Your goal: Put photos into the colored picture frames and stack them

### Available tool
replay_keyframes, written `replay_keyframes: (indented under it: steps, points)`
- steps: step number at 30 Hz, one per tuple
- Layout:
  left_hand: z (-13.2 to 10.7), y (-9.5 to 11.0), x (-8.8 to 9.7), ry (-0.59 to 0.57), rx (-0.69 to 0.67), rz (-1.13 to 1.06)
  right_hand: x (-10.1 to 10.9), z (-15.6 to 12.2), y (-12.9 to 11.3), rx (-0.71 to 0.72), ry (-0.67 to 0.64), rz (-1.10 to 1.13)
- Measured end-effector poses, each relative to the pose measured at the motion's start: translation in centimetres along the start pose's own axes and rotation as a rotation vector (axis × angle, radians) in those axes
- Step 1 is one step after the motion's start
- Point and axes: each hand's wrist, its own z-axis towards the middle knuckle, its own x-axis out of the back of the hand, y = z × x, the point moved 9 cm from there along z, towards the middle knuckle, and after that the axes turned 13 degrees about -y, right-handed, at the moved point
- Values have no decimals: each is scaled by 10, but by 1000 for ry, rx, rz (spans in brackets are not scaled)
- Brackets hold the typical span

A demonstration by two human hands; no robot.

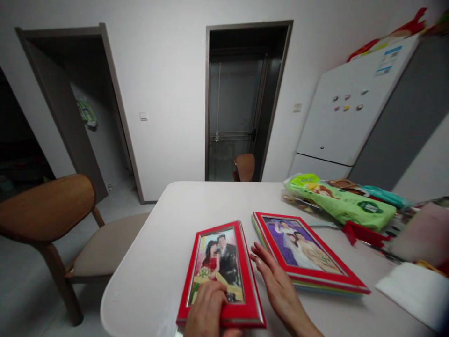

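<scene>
A red-framed photo (220, 262) lies flat on the white table (164, 243) in front of me. My left hand (206, 311) rests on its near end, fingers curled down on the glass. My right hand (277, 285) lies open on the table just right of that frame, fingers stretched out and together, holding nothing. It sits between the near frame and a second red-framed photo (305, 250), which lies on a small stack of frames to the right.
A green packet (342, 201) and other packets lie at the table's far right, with a red item (363, 234) and white paper (414, 290) nearer. A wooden chair (49, 210) stands left. A white fridge (351, 112) and two doorways are behind.
</scene>
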Motion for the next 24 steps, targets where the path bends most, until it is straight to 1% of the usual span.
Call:
replay_keyframes:
  steps: [2, 3, 5, 7, 9, 10, 12, 14, 17, 20, 24]
  points:
    - [4, -9, 26, 121, 127, -234, -16, 1, -13, 40, -70, -3]
    - [4, -16, 36, 182, 205, -335, -27, 2, -20, 63, -113, -29]
    - [0, -26, 48, 269, 336, -498, -49, 0, -30, 121, -197, -129]
    - [-3, -33, 53, 289, 400, -609, -69, -3, -35, 190, -272, -260]
    - [-7, -42, 53, 260, 439, -685, -84, -7, -33, 240, -333, -397]
    - [-10, -47, 51, 237, 455, -702, -88, -8, -30, 248, -350, -464]
    - [-21, -61, 48, 192, 501, -647, -89, -10, -20, 240, -355, -586]
    - [-32, -74, 44, 123, 543, -493, -85, -11, -13, 235, -337, -678]
    - [-46, -85, 32, -9, 548, -255, -78, -14, -8, 248, -324, -763]
    - [-52, -87, 21, -108, 504, -55, -75, -16, -7, 252, -340, -820]
    - [-51, -80, 13, -157, 371, 184, -76, -17, -6, 221, -391, -888]
